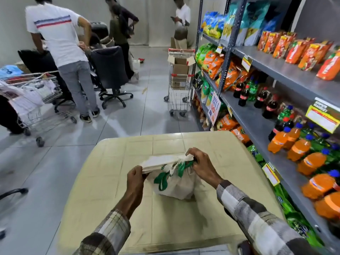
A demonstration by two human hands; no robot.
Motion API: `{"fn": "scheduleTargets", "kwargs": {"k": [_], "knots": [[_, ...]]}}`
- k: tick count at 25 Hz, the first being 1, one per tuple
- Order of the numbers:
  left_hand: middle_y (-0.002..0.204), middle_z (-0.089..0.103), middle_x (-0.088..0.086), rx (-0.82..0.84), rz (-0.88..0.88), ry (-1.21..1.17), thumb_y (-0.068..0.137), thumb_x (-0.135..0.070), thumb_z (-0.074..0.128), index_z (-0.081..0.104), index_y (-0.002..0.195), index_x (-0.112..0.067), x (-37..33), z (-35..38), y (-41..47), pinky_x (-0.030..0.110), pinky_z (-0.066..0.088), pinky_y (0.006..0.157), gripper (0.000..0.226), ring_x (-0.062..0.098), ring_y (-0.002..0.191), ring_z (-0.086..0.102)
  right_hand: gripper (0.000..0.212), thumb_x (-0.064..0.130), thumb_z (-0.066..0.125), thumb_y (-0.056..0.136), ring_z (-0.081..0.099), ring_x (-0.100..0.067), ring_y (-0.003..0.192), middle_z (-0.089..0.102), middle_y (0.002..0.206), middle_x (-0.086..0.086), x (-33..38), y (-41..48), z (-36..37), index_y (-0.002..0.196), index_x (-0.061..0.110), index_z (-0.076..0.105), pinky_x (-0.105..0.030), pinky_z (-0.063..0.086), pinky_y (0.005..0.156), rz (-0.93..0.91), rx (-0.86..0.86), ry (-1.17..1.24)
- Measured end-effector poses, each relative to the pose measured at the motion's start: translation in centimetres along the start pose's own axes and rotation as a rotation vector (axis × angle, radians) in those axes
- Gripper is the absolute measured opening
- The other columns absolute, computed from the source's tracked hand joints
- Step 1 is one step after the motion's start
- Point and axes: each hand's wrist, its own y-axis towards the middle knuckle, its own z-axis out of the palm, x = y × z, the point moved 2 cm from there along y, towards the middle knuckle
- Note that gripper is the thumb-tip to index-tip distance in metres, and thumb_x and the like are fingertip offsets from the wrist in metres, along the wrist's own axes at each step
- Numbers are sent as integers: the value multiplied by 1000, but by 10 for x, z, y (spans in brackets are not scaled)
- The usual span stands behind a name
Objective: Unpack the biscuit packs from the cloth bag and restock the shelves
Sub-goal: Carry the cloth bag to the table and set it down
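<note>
Cloth bag (174,183) sat mid-table (114,181), mouth bunched. Left hand (135,178) pinched the bag's white top edge at 9 o'clock; right hand (200,163) gripped the gathered cloth at 2 o'clock. Shelves (276,70) stood at 3 o'clock; biscuit packs not visible.

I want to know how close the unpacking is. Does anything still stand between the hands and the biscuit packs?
Yes: the cloth bag itself. Left hand and right hand both grip its gathered top on the table, and its fabric hides whatever is inside. No packs show.
</note>
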Motion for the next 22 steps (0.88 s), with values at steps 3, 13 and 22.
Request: {"fn": "scheduleTargets", "kwargs": {"k": [3,13,22], "knots": [[92,65,12,-64,-79,-75,98,-4,37,64,86,-3,28,-15,-3,35,52,87,29,24,91,60,45,-21,44,60,49,0,73,58,87,1,-4,-5,24,88,10,59,-10,36,65,-3,48,14],[73,57,6,60,-149,272,101,-14,41,58,76,-4,82,-78,10,34,47,70,32,16,72,54,47,-14,50,70,60,-4,91,65,93,6,-40,-56,99,91,27,57,-18,44,75,242,259,71],[63,54,4,-2,-51,659,85,-15,68,49,73,-10,118,-107,-31,28,42,59,23,18,58,53,41,8,58,88,54,-16,93,57,110,-3,-41,-109,128,124,26,51,-26,46,74,288,370,-179]]}}
